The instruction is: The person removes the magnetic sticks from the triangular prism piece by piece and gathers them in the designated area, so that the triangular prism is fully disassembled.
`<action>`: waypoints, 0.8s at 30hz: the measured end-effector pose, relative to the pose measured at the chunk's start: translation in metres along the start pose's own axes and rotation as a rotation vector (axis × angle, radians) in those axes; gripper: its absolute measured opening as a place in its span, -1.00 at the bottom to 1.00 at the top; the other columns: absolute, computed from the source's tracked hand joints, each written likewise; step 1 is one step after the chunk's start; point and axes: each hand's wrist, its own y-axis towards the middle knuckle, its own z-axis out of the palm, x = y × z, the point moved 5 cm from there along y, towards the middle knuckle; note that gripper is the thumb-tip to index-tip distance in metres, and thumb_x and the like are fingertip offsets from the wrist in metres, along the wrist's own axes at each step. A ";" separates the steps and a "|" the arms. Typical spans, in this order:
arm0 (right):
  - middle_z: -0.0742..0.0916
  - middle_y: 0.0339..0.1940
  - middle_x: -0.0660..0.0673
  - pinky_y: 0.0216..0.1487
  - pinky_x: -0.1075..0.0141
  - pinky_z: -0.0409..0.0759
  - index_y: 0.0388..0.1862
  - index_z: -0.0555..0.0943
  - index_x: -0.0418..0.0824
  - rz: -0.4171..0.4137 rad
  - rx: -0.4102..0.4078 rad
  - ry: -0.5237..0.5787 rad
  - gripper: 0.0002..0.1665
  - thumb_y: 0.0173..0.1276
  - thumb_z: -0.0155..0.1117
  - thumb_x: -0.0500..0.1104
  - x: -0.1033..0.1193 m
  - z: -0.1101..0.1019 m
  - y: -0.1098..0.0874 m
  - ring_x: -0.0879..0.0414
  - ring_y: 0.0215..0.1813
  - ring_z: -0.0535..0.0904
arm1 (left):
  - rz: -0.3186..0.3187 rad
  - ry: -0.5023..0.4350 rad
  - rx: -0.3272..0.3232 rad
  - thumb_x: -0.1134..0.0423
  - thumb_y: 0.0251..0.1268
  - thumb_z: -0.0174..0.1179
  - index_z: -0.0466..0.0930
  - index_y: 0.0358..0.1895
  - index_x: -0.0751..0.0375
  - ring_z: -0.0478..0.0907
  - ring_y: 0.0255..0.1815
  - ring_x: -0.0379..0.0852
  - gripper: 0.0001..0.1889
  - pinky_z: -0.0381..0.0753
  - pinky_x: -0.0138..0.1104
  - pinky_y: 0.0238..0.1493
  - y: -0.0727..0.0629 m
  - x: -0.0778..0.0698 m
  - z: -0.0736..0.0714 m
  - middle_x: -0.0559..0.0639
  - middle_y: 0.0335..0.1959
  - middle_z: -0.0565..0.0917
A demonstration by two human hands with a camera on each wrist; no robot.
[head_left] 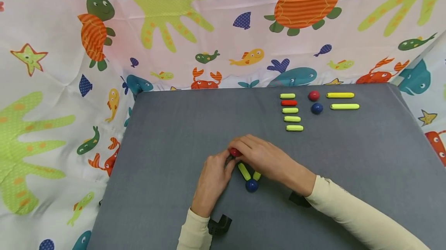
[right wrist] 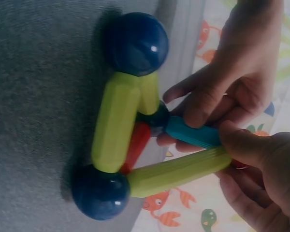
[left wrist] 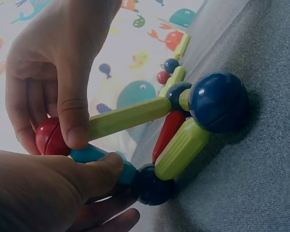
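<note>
In the head view my right hand [head_left: 266, 158] pinches a red ball [head_left: 235, 152] between thumb and fingers. My left hand [head_left: 213, 176] is right beside it, and the left wrist view shows it pinching a teal rod [left wrist: 129, 169]. The rod runs from the red ball down to a dark blue ball [left wrist: 154, 186]. A yellow-green rod [right wrist: 183, 170] also slopes up to the red ball. Below, three blue balls, two yellow-green rods and a red rod [right wrist: 137, 145] form a triangle on the table. The hands partly cover it in the head view.
On the grey table [head_left: 167, 134], at the back right, lies a column of short yellow-green rods [head_left: 292, 119] with one red rod [head_left: 289, 103]. Beside them are a loose red ball [head_left: 313, 95], a blue ball [head_left: 316, 108] and two longer yellow rods [head_left: 340, 95]. A patterned cloth [head_left: 209, 6] hangs behind.
</note>
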 end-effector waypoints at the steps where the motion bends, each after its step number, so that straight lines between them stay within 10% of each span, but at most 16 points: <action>1: 0.74 0.11 -0.07 0.20 0.19 0.67 0.24 0.62 -0.21 -0.001 -0.007 0.003 -0.54 0.41 0.52 -0.27 0.000 0.001 -0.001 0.07 0.11 0.66 | -0.002 -0.004 0.004 0.22 0.51 0.36 0.74 -0.10 0.11 0.66 -0.49 -0.23 -0.93 0.59 -0.39 -0.47 0.000 0.000 0.000 -0.02 -0.39 0.78; 24: 0.77 0.06 -0.07 0.12 0.15 0.73 0.26 0.61 -0.17 0.118 -0.155 0.031 -0.32 0.18 0.71 -0.22 -0.018 -0.025 -0.010 0.09 0.02 0.70 | 0.018 -0.004 0.036 0.24 0.50 0.35 0.74 0.10 0.14 0.71 -0.36 -0.19 -0.79 0.65 -0.36 -0.38 0.001 0.002 0.001 0.02 -0.19 0.83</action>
